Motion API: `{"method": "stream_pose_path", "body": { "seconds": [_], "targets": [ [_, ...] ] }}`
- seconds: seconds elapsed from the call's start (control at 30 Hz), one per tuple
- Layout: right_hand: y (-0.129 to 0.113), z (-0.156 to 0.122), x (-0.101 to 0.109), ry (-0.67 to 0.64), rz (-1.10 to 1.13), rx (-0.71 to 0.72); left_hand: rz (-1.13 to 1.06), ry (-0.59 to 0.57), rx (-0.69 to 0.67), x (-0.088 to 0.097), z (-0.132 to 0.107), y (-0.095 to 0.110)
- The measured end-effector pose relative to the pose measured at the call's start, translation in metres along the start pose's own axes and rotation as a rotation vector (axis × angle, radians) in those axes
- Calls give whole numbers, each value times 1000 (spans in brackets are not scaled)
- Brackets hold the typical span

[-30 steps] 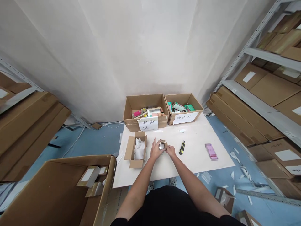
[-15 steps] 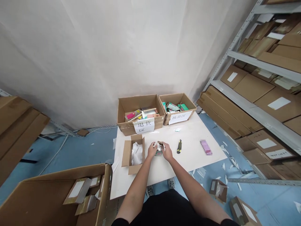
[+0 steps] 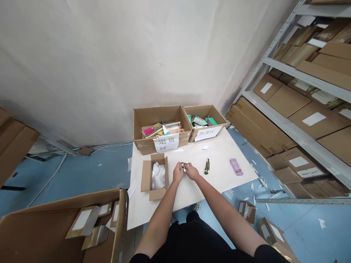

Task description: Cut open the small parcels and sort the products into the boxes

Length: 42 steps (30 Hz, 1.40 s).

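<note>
Both my hands meet over the white table (image 3: 175, 195), fingers curled round a small package (image 3: 184, 168). It shows brown and silvery-white parts on top, and a greenish edge peeks out below; my fingers cover most of it, so its kind is unclear. My left hand (image 3: 178, 173) grips its left side. My right hand (image 3: 192, 172) closes on its right side, fingers reaching over the top. Left of my hands stands an open cardboard carton (image 3: 146, 175) with white wrapping (image 3: 158, 176) inside. A black and yellow box cutter (image 3: 207, 166) lies to the right.
Two labelled cardboard boxes, the left one (image 3: 142, 147) and the right one (image 3: 193, 137), stand at the table's back with small packages inside. A blurred pink item (image 3: 236, 167) lies at right. A large carton (image 3: 123, 219) is at lower left; loaded shelves (image 3: 290, 124) rise at right.
My right hand has moved over the package's top, and its fingers now hide more of it. The view has shifted slightly. The carton and box cutter stay put.
</note>
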State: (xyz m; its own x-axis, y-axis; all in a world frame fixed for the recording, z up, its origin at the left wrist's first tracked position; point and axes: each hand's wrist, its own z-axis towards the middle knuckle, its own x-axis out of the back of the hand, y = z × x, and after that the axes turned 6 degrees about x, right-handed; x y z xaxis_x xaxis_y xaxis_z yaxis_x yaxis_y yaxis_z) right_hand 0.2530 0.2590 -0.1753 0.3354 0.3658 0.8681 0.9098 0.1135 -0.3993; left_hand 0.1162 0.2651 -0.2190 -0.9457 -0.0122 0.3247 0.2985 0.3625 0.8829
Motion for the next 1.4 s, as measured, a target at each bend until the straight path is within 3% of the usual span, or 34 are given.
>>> {"method": "stream_pose_path", "body": {
  "seconds": [0.27,0.4,0.47,0.53,0.63,0.73,0.87,1.0,1.13,1.3,1.4],
  "targets": [
    [-11,21,5,-91,-26,-22,48,16,-22,2,-4,-1],
    [-7,25,5,-85,15,9,15,17,35,-1,-6,-1],
    [-2,20,-2,28,127,57,-6,4,63,-1,-5,-2],
    [6,9,-13,235,306,47,-12,-12,81,0,-2,-4],
    [17,-10,-33,468,562,-125,-14,-64,104,3,4,-7],
    [22,-22,-44,545,781,-248,-26,-155,117,4,12,-7],
    [22,-21,-44,527,923,-189,-50,-252,115,3,20,-4],
    [21,-18,-40,460,756,-94,-49,-306,152,5,25,-2],
    [24,-18,-43,371,616,-102,-47,-357,147,9,27,2],
    [26,-18,-46,358,752,-108,-90,-287,65,13,21,5],
    [27,-21,-44,451,893,-127,-89,-250,-47,19,14,3]
  ]
}}
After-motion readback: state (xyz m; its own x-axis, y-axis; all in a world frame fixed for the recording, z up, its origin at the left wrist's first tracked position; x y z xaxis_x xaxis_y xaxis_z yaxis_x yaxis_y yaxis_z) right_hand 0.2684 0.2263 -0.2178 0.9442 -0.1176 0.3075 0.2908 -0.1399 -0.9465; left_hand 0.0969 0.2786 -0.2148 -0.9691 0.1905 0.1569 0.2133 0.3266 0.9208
